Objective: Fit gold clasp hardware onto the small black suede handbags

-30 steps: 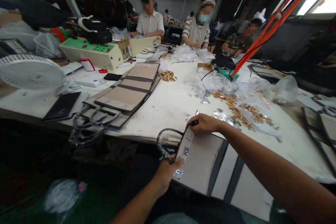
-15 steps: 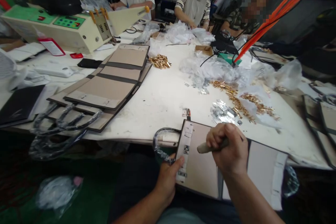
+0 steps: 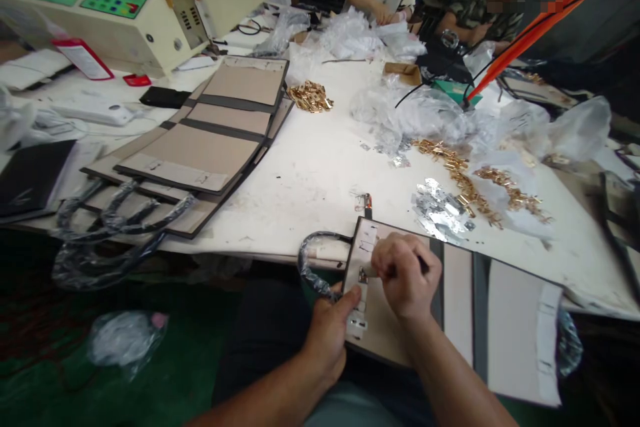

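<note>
A flat beige bag panel (image 3: 520, 320) with dark strips lies across my lap and the table edge. My left hand (image 3: 327, 330) grips its left edge, thumb on top, beside a plastic-wrapped bag handle (image 3: 306, 263). My right hand (image 3: 407, 273) is closed in a fist around a short, greyish-brown stick-like tool (image 3: 372, 271), mostly hidden by the fingers. The tool's end is at a small metal plate (image 3: 363, 276) on the panel's white strip; whether it presses there I cannot tell. Another metal plate (image 3: 358, 325) sits lower on that strip, near my left thumb.
Stacked bag panels (image 3: 200, 140) lie on the left, their wrapped handles (image 3: 120, 227) overhanging the edge. Silver plates (image 3: 440, 210) and gold-coloured fittings (image 3: 460, 173) are heaped beyond my right hand. A cream machine (image 3: 125, 27) stands back left. Orange cords (image 3: 540, 33) hang at right; people sit opposite.
My right hand has moved left and down with the tool, bringing its end to the upper metal plate. My left hand still grips the panel edge. The view has tilted down slightly.
</note>
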A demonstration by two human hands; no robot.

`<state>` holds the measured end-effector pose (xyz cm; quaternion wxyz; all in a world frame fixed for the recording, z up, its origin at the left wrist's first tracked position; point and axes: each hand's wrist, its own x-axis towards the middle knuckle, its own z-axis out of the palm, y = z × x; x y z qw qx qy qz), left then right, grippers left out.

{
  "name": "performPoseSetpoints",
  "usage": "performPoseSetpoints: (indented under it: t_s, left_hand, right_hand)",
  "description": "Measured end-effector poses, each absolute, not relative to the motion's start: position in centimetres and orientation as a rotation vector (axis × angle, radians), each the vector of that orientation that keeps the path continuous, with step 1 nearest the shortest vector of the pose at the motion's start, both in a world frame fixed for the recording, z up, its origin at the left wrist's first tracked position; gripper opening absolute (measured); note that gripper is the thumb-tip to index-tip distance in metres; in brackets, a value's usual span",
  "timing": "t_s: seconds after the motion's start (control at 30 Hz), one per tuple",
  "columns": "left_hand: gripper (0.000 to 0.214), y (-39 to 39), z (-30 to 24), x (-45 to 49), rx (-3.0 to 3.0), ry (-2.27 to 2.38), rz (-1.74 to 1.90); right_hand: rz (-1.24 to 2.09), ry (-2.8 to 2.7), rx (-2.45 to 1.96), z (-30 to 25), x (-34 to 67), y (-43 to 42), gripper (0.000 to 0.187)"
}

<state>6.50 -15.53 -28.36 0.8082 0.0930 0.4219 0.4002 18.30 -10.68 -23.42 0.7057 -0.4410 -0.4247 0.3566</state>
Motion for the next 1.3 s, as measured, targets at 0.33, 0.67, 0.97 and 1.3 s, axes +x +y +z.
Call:
performPoseSetpoints:
  t_s: [0.33, 0.67, 0.97, 1.3]
  left_hand:
    - [0.048, -15.8, -28.1, 6.5, 0.194, 0.887, 0.917]
    - [0.047, -15.8, -28.6, 6.4, 0.193, 0.891, 0.883]
    - [0.052, -17.4, -28.0, 5.5, 0.222, 0.925, 0.809]
    - [0.067, -16.6, -28.0, 1.5, 0.838, 1.356, 0.96]
  right_hand:
    - [0.895, -1.589, -1.197, -19.9, 17.3, -8.8, 0.046]
    - [0.831, -1.241, -1.035, -22.0, 18.9, -11.0, 0.041]
    - [0.591, -1.42, -1.939, -21.7, 23.5, -12.6, 0.026]
    - [0.267, -1.703, -2.127, -24.9, 22.5, -11.3, 0.019]
